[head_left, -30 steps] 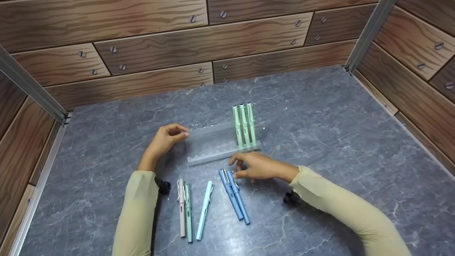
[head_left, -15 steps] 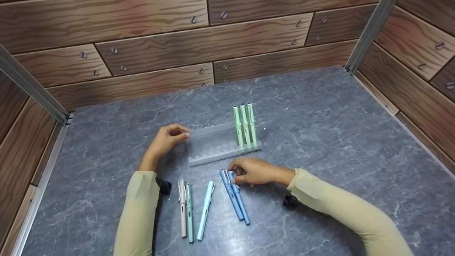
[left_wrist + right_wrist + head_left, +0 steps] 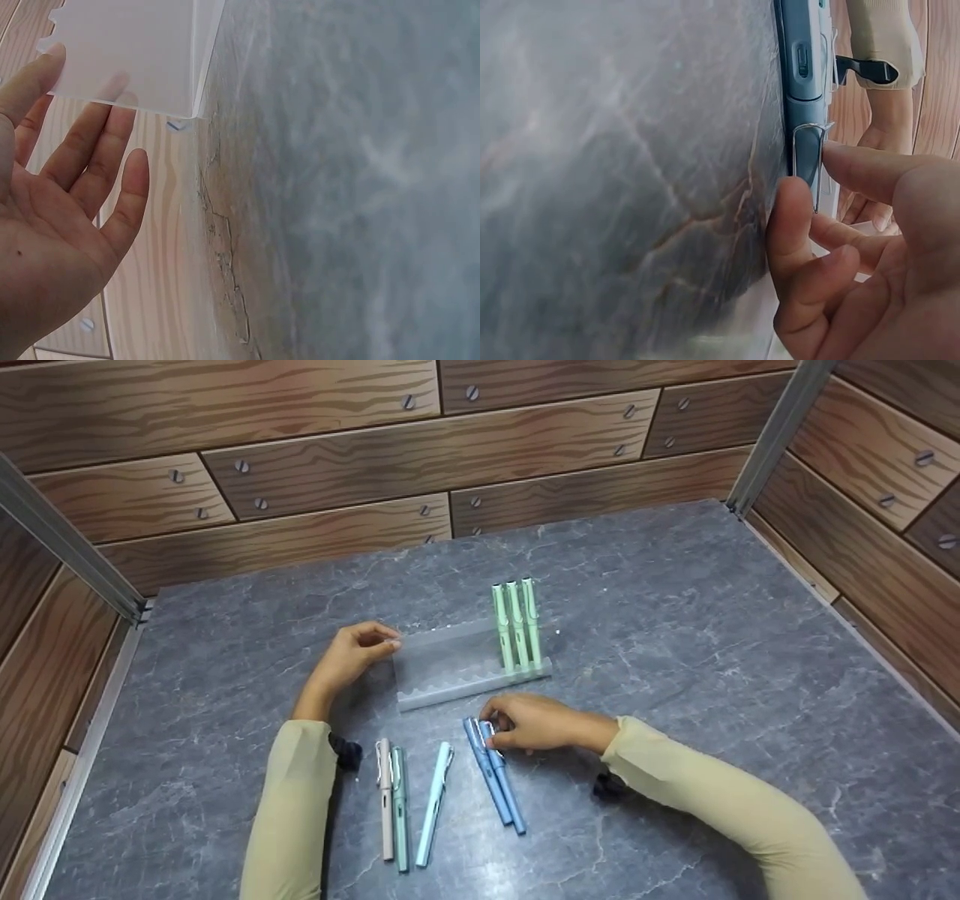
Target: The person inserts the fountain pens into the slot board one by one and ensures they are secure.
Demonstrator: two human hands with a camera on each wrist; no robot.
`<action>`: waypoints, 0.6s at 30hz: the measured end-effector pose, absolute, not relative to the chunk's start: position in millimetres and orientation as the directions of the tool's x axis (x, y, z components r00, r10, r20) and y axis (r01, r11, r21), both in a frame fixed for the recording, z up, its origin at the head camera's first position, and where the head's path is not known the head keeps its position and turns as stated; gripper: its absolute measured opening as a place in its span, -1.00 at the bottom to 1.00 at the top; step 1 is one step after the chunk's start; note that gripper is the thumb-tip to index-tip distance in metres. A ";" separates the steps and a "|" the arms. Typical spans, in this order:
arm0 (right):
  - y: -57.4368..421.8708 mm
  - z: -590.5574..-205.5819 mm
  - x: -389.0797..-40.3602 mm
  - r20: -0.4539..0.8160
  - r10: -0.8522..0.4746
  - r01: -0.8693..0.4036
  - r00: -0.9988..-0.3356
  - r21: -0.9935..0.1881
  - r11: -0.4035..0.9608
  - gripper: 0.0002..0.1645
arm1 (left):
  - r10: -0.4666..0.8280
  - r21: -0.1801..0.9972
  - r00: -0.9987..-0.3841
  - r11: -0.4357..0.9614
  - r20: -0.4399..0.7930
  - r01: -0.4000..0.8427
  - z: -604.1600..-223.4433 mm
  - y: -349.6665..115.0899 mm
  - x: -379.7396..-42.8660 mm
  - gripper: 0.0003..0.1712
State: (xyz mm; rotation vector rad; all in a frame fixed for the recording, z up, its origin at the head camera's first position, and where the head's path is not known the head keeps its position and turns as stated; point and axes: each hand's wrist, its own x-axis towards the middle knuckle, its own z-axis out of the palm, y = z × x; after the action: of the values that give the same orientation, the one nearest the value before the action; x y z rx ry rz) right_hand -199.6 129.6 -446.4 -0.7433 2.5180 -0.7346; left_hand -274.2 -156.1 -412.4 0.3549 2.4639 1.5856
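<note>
A clear plastic pen rack (image 3: 444, 656) stands mid-table, with three light green pens (image 3: 517, 626) leaning in its right-hand slots. My left hand (image 3: 349, 658) pinches the rack's left edge; in the left wrist view the thumb lies in front of the translucent sheet (image 3: 135, 45) and fingertips show through it. In front of the rack, two blue pens lie side by side. My right hand (image 3: 541, 721) pinches the cap end of the right blue pen (image 3: 513, 802), by its metal clip (image 3: 795, 150) in the right wrist view. The left blue pen (image 3: 489, 776) lies against it.
Left of the blue pens lie a pale blue pen (image 3: 433, 806), a dark green pen (image 3: 400, 814) and a greyish-beige pen (image 3: 385, 802). Wood-patterned walls (image 3: 420, 450) border the grey marbled table (image 3: 660, 607) at the back and sides.
My right hand has come down from just in front of the rack onto the right blue pen's cap and taken hold of it. The left hand stays on the rack.
</note>
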 end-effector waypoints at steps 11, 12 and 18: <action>120.7 -445.7 -198.3 -0.252 -0.526 -0.324 -0.812 -0.555 0.766 -0.57 | 0.302 0.902 -0.953 0.418 -0.024 0.110 -415.5 -156.6 -276.2 -0.69; 120.6 -445.5 -198.6 -0.250 -0.523 -0.325 -0.815 -0.549 0.770 -0.58 | 0.302 0.903 -0.953 0.416 -0.023 0.110 -419.1 -157.4 -278.7 -0.70; 122.0 -443.7 -199.1 -0.239 -0.521 -0.331 -0.819 -0.545 0.771 -0.61 | 0.296 0.913 -0.955 0.391 -0.004 0.117 -441.4 -162.6 -293.6 -0.70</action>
State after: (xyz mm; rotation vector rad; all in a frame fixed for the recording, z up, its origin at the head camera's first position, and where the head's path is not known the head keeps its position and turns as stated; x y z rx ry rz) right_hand -199.1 122.0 -443.7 -0.6488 2.5857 -0.6951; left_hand -293.6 -162.6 -441.4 0.3718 2.4778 1.6044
